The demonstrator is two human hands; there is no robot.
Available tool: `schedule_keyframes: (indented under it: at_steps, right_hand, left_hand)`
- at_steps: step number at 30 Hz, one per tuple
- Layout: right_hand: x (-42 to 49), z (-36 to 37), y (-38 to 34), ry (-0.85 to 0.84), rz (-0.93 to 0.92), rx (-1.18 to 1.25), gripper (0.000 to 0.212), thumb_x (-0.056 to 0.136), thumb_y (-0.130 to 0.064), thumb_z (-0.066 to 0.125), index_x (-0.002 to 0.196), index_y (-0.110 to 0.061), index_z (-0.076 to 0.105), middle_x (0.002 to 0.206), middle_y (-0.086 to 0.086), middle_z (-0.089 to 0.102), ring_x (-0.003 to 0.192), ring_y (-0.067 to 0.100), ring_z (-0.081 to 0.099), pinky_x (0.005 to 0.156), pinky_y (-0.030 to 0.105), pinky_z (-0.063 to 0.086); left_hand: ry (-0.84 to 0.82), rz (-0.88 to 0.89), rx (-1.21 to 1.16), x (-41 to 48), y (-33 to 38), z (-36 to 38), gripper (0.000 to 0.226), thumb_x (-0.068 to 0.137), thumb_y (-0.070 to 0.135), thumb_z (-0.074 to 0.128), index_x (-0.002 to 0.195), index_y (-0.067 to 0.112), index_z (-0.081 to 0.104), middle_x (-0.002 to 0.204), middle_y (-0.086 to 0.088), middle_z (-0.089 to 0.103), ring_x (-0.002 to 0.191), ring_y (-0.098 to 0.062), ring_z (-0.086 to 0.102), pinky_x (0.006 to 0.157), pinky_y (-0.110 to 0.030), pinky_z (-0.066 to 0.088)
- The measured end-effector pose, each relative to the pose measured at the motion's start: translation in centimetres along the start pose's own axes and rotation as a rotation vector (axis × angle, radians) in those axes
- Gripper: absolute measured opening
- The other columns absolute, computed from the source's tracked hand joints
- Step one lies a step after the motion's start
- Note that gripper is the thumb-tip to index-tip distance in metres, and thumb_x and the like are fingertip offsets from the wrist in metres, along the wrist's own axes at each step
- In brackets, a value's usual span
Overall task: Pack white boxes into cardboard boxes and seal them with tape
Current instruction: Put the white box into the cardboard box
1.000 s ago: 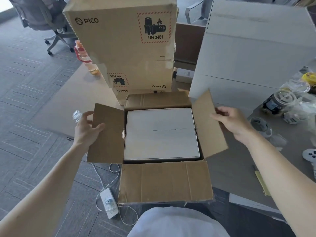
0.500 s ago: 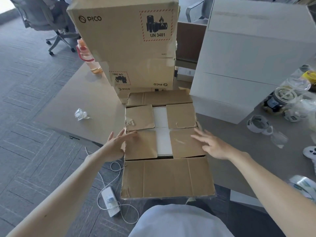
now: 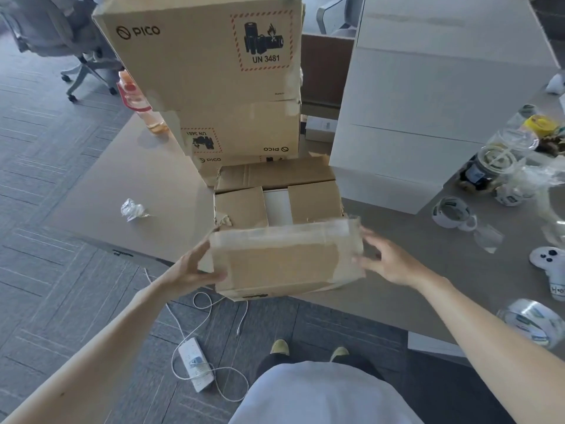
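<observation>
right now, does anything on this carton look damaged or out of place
Yes. The cardboard box is worn: its left inner flap has a torn, ragged edge, and the near flap carries old tape remnants with peeled patches.

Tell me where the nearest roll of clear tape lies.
In the head view the roll of clear tape lies on the grey table at the near right edge, beside the right forearm, nearer than the white controller.

The left grip (image 3: 195, 267) and right grip (image 3: 388, 264) are bare, forearms (image 3: 107, 341) unsleeved to the frame edge. At six o'clock a pale white top (image 3: 321, 396), dark trousers (image 3: 305, 362) beyond it, two yellowish shoe tips (image 3: 279, 347).
</observation>
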State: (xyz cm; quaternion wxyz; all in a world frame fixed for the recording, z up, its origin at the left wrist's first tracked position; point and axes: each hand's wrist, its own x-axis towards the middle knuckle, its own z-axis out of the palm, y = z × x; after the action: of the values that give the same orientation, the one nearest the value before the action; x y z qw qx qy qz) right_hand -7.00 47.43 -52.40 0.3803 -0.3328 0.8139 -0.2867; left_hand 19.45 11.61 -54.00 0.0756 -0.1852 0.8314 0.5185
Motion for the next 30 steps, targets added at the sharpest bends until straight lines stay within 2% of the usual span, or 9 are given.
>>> schedule_keyframes:
  at_steps: [2,4,8,10,14,18,23,26,30]
  right_hand:
    - [1.2,0.7,-0.6,0.169,0.100,0.066,0.081,0.084,-0.057,0.061,0.152,-0.032,0.024,0.160,-0.009,0.020,0.144,0.017,0.028,0.115,0.042,0.028]
    - [2.6,1.5,-1.6,0.276,0.199,0.157,0.086,0.087,-0.048,0.067,0.154,-0.031,0.017,0.160,-0.004,0.024,0.141,0.023,0.035,0.109,0.042,0.034]
    - [4.9,3.3,-3.1,0.296,0.328,0.264,0.095,0.085,-0.051,0.068,0.156,-0.027,0.010,0.162,-0.002,0.019,0.146,0.025,0.025,0.113,0.044,0.028]
    - [5.1,4.1,-3.4,0.298,0.364,0.299,0.095,0.086,-0.050,0.067,0.156,-0.028,0.008,0.162,-0.002,0.017,0.147,0.026,0.024,0.114,0.045,0.027]
    - [4.7,4.6,-3.7,0.365,0.374,0.324,0.095,0.087,-0.046,0.068,0.156,-0.030,0.005,0.162,-0.001,0.019,0.145,0.028,0.027,0.112,0.045,0.031]
    - [4.4,4.9,-3.7,0.384,0.407,0.334,0.095,0.086,-0.046,0.068,0.157,-0.025,0.007,0.161,0.000,0.020,0.146,0.027,0.026,0.114,0.043,0.028]
    - [3.6,5.8,-2.7,0.374,0.428,0.307,0.095,0.084,-0.053,0.067,0.156,-0.018,0.016,0.160,0.000,0.025,0.145,0.025,0.029,0.114,0.040,0.028]
    - [3.2,6.4,-2.5,0.380,0.421,0.319,0.091,0.084,-0.051,0.069,0.155,-0.018,0.022,0.158,0.000,0.030,0.143,0.024,0.033,0.113,0.039,0.030]
    - [2.9,6.8,-2.6,0.395,0.420,0.348,0.093,0.079,-0.056,0.072,0.153,-0.019,0.028,0.154,-0.001,0.037,0.140,0.023,0.038,0.113,0.039,0.033]
  left_hand:
    - [0.179,0.004,0.062,0.9,-0.4,-0.1,0.098,0.064,0.051,0.086,0.144,0.049,0.029,0.160,0.021,0.022,0.145,0.000,0.024,0.116,-0.036,0.026]
    - [0.273,-0.069,0.039,2.3,-0.6,-0.6,0.103,0.064,0.044,0.087,0.146,0.047,0.025,0.160,0.015,0.022,0.145,-0.006,0.025,0.116,-0.038,0.024]
    - [0.185,-0.208,-0.164,6.0,0.6,-1.8,0.126,0.046,0.047,0.086,0.154,0.031,0.024,0.158,0.006,0.030,0.146,-0.012,0.025,0.119,-0.042,0.024]
    - [0.155,-0.207,-0.368,8.1,1.7,-2.4,0.119,0.051,0.042,0.083,0.154,0.022,0.028,0.153,-0.002,0.039,0.141,-0.018,0.035,0.114,-0.038,0.029]
    - [0.339,-0.286,-0.584,12.7,2.8,-3.7,0.088,0.088,0.021,0.072,0.156,0.016,0.016,0.148,-0.005,0.040,0.130,-0.020,0.041,0.090,-0.027,0.042]
    - [0.388,-0.354,-0.615,14.4,3.0,-3.7,0.068,0.090,0.033,0.070,0.147,0.018,0.036,0.142,0.000,0.047,0.130,-0.019,0.045,0.099,-0.035,0.044]
    - [0.380,-0.387,-0.704,11.8,2.7,-3.5,0.054,0.093,0.053,0.061,0.139,0.024,0.054,0.129,0.007,0.060,0.114,-0.013,0.057,0.072,-0.037,0.052]
    - [0.378,-0.397,-0.788,10.2,1.7,-3.2,0.050,0.094,0.062,0.049,0.131,0.030,0.060,0.121,0.010,0.062,0.109,-0.012,0.055,0.083,-0.046,0.052]
    - [0.361,-0.339,-0.910,8.7,0.8,-2.7,0.066,0.097,0.070,0.021,0.135,0.029,0.058,0.119,0.007,0.063,0.112,-0.015,0.054,0.088,-0.051,0.050]
